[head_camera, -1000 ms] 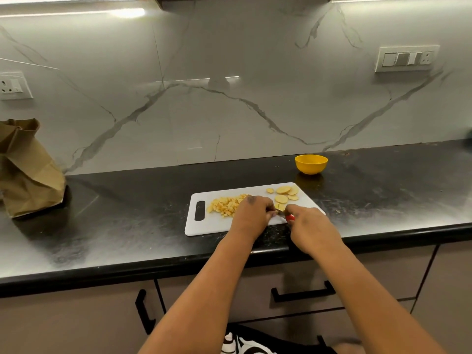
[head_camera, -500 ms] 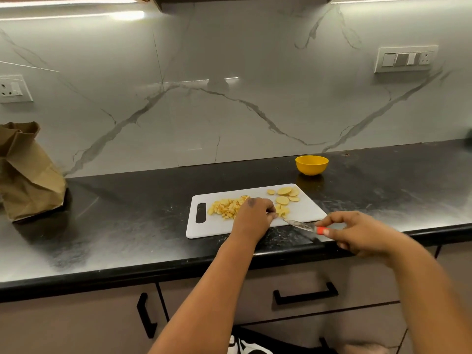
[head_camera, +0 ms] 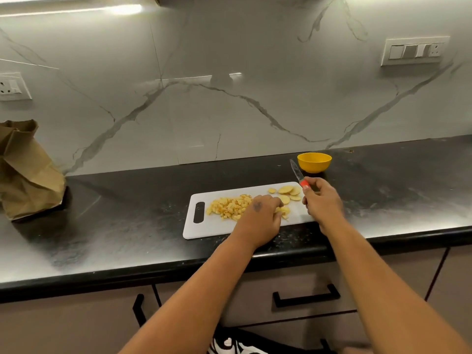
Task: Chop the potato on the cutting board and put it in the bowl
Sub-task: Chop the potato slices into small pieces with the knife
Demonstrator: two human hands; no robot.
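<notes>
Spanning the frame under a veined marble wall: a black countertop (head_camera: 107, 226). Slumping at the far left of it, a crumpled brown paper bag (head_camera: 24, 169). Lying near the middle, a white cutting board (head_camera: 204, 229), handle slot to the left. Heaping on the board's left half, diced potato (head_camera: 228, 206). Pressing down just right of that heap, the left hand (head_camera: 260, 215), fingertips curling onto a few potato pieces (head_camera: 284, 210), though hard to tell whether pinching or merely steadying them. Fanning across the board's far right corner, round potato slices (head_camera: 290, 191). Hovering over the right edge of the board, the right hand (head_camera: 321, 200), wrapping around the red handle of a knife (head_camera: 299, 176), blade pointing up and away. Sitting beyond the board against the wall side, a yellow bowl (head_camera: 314, 162), interior looking bare.
</notes>
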